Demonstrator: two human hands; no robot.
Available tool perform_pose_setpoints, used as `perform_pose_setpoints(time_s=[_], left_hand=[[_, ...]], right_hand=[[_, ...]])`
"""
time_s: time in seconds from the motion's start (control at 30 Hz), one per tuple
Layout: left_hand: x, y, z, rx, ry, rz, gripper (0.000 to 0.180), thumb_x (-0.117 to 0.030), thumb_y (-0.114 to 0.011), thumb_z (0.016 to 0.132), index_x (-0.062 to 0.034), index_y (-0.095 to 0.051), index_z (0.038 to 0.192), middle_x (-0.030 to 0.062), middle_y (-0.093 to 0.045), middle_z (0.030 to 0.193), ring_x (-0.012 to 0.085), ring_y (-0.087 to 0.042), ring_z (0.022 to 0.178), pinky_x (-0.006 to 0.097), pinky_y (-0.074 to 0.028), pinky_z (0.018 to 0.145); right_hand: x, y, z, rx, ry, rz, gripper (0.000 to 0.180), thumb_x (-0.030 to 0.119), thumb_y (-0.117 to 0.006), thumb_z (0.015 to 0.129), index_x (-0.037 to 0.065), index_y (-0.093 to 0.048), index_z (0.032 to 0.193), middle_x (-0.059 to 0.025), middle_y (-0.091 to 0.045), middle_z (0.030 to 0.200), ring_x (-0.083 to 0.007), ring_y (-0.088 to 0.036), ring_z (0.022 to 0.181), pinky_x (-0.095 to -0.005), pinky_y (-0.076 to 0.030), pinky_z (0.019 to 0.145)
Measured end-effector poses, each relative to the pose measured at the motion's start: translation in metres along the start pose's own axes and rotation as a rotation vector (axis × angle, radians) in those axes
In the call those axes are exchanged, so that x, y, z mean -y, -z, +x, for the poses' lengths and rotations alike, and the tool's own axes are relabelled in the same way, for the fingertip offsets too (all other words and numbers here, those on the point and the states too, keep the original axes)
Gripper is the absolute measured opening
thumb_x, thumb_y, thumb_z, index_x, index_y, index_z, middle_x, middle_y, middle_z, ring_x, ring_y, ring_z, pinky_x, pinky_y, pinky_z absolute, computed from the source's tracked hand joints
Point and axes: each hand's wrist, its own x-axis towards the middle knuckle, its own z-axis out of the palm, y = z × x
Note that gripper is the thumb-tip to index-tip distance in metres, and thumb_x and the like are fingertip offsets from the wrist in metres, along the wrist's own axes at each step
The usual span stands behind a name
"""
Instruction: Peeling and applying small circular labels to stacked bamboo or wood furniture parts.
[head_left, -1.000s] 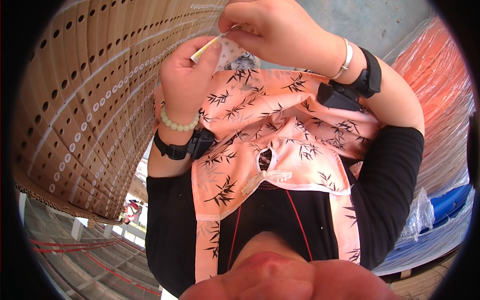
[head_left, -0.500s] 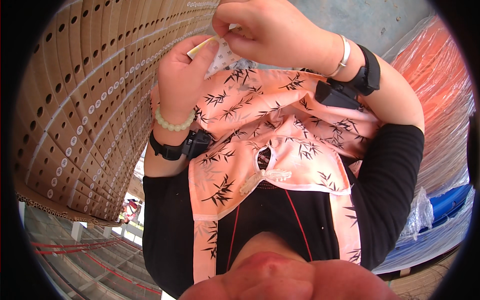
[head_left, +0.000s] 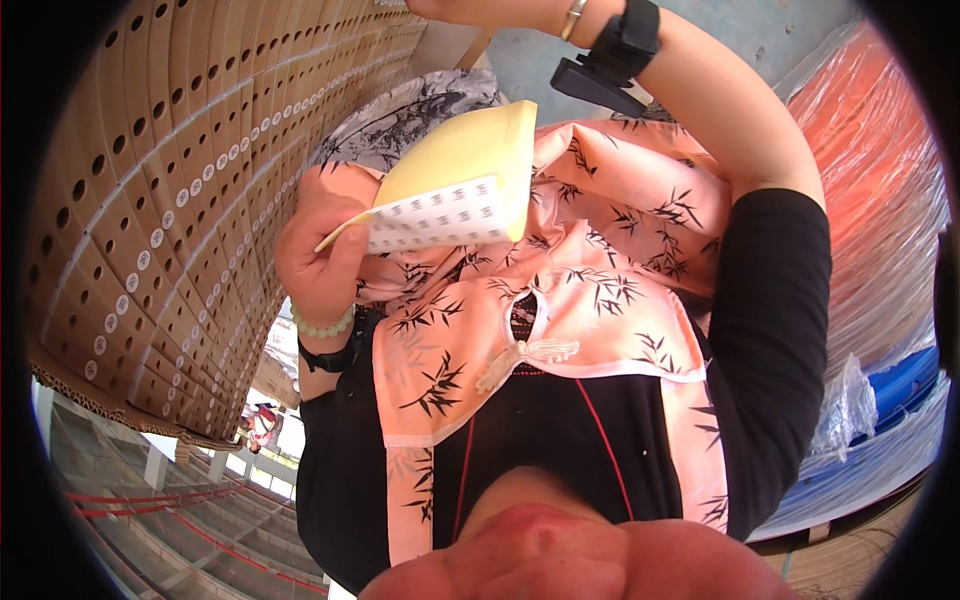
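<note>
My left hand (head_left: 318, 250), with a pale green bead bracelet at the wrist, pinches one end of a sticker sheet (head_left: 435, 215) between thumb and fingers. White with rows of small print on one side, the sheet bends so that its yellow side also shows. It sits in front of my pink apron (head_left: 640, 190), which has dark leaf patterns. At the top edge, my right hand (head_left: 445, 8) reaches toward the stacked cardboard boxes (head_left: 200, 140); its fingers are mostly cut off by the frame, so what they touch is hidden.
Those boxes form a tall wall on the left, with round holes and rows of round white labels (head_left: 168, 217). To the right stands an orange and blue stack (head_left: 860, 200) in clear plastic wrap. Grey floor (head_left: 730, 40) shows beyond my right arm.
My right hand has left the sheet and moved up and left to the frame's edge. My left hand has come down nearer my body, and the sheet now shows much larger.
</note>
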Motion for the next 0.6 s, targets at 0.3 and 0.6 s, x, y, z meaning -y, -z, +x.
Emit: perform_pose_setpoints(time_s=[0.3,0.6], left_hand=[[0.023,-0.003,-0.005,-0.19,-0.039,-0.17,0.016,-0.012,-0.065,0.09,0.0038,-0.064,0.089,0.0085,-0.066,0.084,0.016,-0.059,0.076,0.028,-0.046,0.07],[0.024,0.001,-0.01,-0.186,-0.043,-0.152,0.013,-0.01,-0.067,0.089,0.0031,-0.065,0.089,0.0083,-0.066,0.083,0.0166,-0.06,0.075,0.029,-0.047,0.068]], right_hand=[[-0.011,-0.037,0.007,-0.064,0.11,-0.095,0.01,0.014,-0.061,0.076,0.006,-0.057,0.081,-0.013,-0.056,0.084,-0.0328,-0.058,0.084,-0.0411,-0.05,0.075],[-0.011,-0.055,0.005,-0.115,0.168,-0.127,0.01,0.013,-0.063,0.074,0.007,-0.057,0.08,-0.0112,-0.054,0.084,-0.0315,-0.056,0.084,-0.0391,-0.049,0.074]])
